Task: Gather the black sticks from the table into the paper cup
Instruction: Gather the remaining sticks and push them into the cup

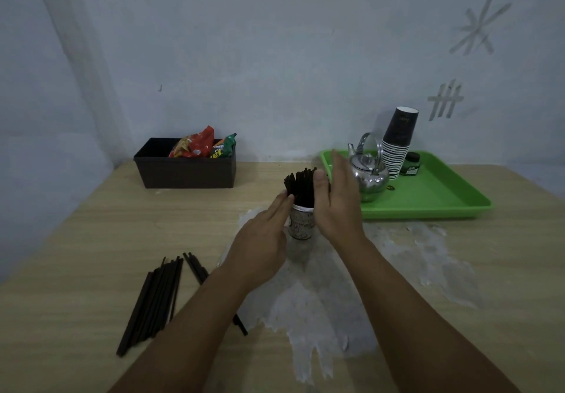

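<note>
Small patterned white paper cup (pixel 301 227) stands upright mid-desk, on a pale scraped patch of the light wooden desk (pixel 91 239). A bunch of thin black sticks (pixel 301 186) stands in it, tops fanned above the rim. Left hand (pixel 263 239) beside the cup's left side, fingers straight, tips touching the sticks just above the rim; grip released, nothing grasped. Right hand (pixel 336 203) on the cup's right side, palm flat toward the sticks, fingers extended upward, thumb against the bunch; grip also released. More loose black sticks (pixel 153 301) lie in a rough pile on the desk near left, a few more partly hidden under the left forearm. Far left by the wall: dark rectangular box (pixel 183 172) with red and green snack packets (pixel 198 148). Far right: green plastic tray (pixel 443 197) carrying a shiny metal kettle (pixel 370 175), a stack of dark paper cups (pixel 397 145) and a small dark jar (pixel 411 164).
</note>
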`<action>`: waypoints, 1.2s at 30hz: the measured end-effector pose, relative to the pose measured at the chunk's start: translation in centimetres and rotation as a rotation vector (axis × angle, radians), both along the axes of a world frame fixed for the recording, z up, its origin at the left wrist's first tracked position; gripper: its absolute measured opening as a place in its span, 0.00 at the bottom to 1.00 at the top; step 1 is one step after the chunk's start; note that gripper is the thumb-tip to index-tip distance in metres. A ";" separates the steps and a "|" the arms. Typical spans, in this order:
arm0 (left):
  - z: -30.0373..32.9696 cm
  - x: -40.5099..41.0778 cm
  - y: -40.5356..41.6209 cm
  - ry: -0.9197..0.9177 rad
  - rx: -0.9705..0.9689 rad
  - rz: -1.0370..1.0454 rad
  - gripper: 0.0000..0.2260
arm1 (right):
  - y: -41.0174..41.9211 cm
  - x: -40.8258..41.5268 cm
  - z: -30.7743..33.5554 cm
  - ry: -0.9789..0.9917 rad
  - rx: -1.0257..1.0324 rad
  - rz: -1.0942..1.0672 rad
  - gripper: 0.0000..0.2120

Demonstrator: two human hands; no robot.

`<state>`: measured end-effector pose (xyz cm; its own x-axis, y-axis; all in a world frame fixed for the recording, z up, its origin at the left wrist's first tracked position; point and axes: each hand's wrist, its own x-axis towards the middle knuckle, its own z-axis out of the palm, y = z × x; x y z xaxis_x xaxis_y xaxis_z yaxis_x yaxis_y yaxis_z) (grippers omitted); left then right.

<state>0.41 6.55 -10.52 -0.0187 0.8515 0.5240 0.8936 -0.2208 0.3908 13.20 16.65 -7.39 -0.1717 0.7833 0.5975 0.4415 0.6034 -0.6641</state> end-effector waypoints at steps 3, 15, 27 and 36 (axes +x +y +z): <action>-0.2 -0.5 -0.9 -0.064 0.000 0.042 0.28 | -1.9 0.0 0.7 0.153 0.205 -0.125 0.22; -0.7 -6.2 -10.7 -0.104 -0.027 0.430 0.14 | -11.6 -4.7 -3.9 -0.431 -0.093 0.212 0.13; -2.4 -10.6 -17.7 -0.009 -0.128 0.713 0.09 | -16.9 -9.5 -5.0 -0.683 -0.160 0.167 0.22; -3.1 -11.0 -19.5 -0.020 -0.107 0.662 0.11 | -18.7 -12.9 -4.5 -0.745 -0.246 0.149 0.36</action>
